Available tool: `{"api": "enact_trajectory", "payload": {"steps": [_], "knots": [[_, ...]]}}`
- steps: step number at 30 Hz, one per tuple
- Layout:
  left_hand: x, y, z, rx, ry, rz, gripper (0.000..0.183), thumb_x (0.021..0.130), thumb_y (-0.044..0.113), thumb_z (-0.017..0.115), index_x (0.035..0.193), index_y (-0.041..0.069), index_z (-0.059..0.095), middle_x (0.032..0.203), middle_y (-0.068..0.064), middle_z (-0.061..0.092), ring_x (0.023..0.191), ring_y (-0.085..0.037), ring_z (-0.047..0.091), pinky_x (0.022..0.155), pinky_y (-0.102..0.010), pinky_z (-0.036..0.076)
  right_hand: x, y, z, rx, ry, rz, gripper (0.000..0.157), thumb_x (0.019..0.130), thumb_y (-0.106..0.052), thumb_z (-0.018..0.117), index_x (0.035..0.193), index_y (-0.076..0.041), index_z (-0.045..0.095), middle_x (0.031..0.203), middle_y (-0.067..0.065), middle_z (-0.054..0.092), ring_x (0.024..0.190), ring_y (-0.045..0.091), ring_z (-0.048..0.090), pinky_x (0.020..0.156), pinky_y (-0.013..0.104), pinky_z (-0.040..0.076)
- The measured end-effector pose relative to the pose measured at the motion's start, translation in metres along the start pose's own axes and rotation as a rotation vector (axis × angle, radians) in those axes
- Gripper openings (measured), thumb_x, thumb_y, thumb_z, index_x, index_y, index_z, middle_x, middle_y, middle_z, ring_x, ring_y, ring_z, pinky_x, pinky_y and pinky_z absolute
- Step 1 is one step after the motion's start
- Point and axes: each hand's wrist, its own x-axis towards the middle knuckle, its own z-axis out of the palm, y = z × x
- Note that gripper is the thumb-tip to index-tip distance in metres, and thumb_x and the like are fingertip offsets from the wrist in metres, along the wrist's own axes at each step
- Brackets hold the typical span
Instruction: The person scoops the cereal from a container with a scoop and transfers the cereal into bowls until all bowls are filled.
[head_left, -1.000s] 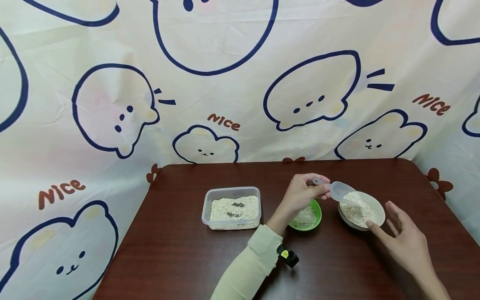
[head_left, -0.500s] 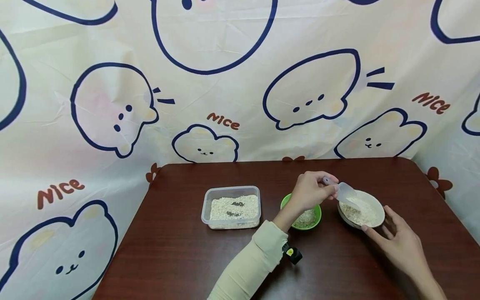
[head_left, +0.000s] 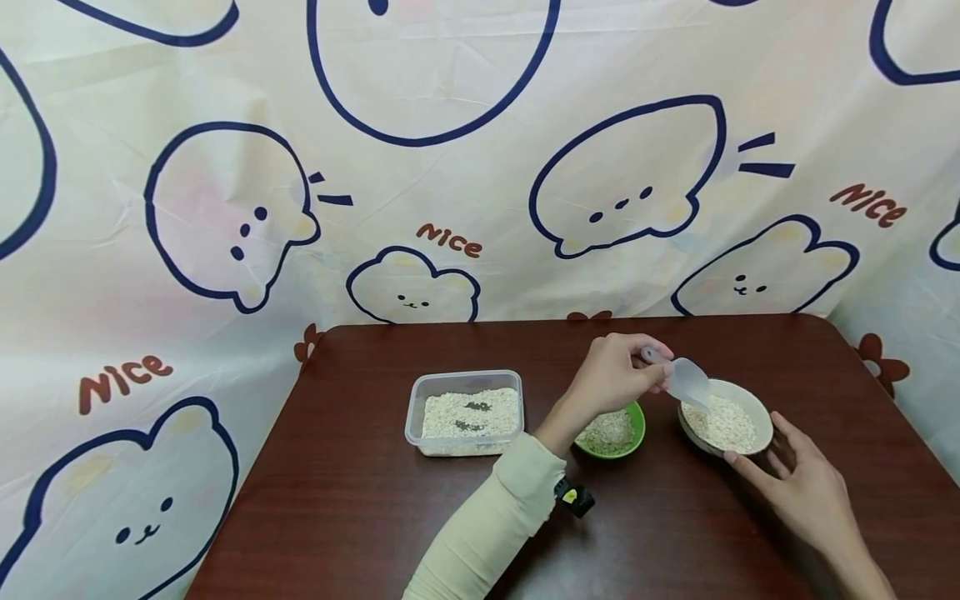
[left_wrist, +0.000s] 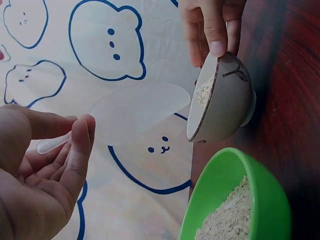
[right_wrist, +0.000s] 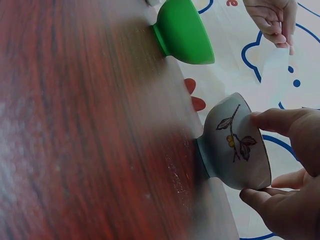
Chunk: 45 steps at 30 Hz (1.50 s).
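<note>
My left hand (head_left: 618, 375) pinches the short handle of a translucent plastic scoop (head_left: 688, 383). The scoop's mouth tips down at the left rim of a white bowl (head_left: 759, 408), and no flakes show on it. Pale flakes like oats (head_left: 726, 423) lie in that bowl. My right hand (head_left: 808, 483) holds the bowl's near right side; the right wrist view shows thumb and fingers at its rim, by a painted sprig (right_wrist: 235, 137). A green bowl (left_wrist: 265, 200), part filled with similar flakes, stands below my left hand, partly covered by the wrist in the head view.
To the left on the dark wooden table (head_left: 360, 517) stands a clear rectangular container (head_left: 465, 383) of pale flakes with two dark patches on top. A cloth with cartoon prints (head_left: 495, 200) hangs behind the table's back edge.
Flakes on the scoop have slid into the white bowl, and the scoop is now slightly higher and bare. My right hand has closed in from the right to hold the bowl's rim.
</note>
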Motion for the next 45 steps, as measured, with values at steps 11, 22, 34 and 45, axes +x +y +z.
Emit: {"api": "enact_trajectory", "payload": {"steps": [11,22,34,45], "knots": [[-0.008,-0.005,-0.01,-0.163,0.029,-0.042,0.011,0.099,0.006,0.077,0.109,0.006,0.079,0.081,-0.005,0.08,0.072,-0.014,0.078,0.059,-0.019,0.057,-0.002,-0.001,-0.001,-0.016,0.011,0.017,0.108,0.097,-0.044,0.08,0.166,0.011,0.019,0.171,0.038,0.022,0.144,0.06,0.042,0.075,-0.012,0.035],[-0.022,-0.017,-0.031,-0.363,0.07,0.0,0.019,0.098,0.001,0.076,0.116,-0.004,0.076,0.092,-0.021,0.079,0.079,-0.024,0.079,0.075,-0.03,0.067,-0.005,-0.009,-0.01,-0.043,0.078,-0.004,0.099,0.098,-0.042,0.08,0.166,0.006,0.026,0.167,0.037,0.034,0.144,0.059,0.045,0.079,-0.013,0.033],[-0.047,-0.044,-0.069,-0.439,0.155,0.02,0.024,0.101,-0.002,0.07,0.123,-0.012,0.07,0.097,-0.021,0.079,0.078,-0.008,0.076,0.077,-0.026,0.066,-0.008,-0.022,-0.006,-0.047,0.153,-0.111,0.089,0.096,-0.04,0.082,0.165,-0.005,0.039,0.165,0.027,0.044,0.142,-0.014,0.045,0.083,-0.013,0.032],[-0.073,-0.064,-0.099,-0.437,0.239,-0.001,0.027,0.102,0.003,0.072,0.124,-0.011,0.07,0.093,-0.002,0.079,0.08,-0.01,0.077,0.078,-0.031,0.066,-0.006,-0.047,0.006,-0.024,0.138,-0.203,0.085,0.095,-0.031,0.085,0.164,-0.007,0.042,0.163,0.025,0.048,0.135,0.05,0.058,0.088,-0.012,0.032]]}}
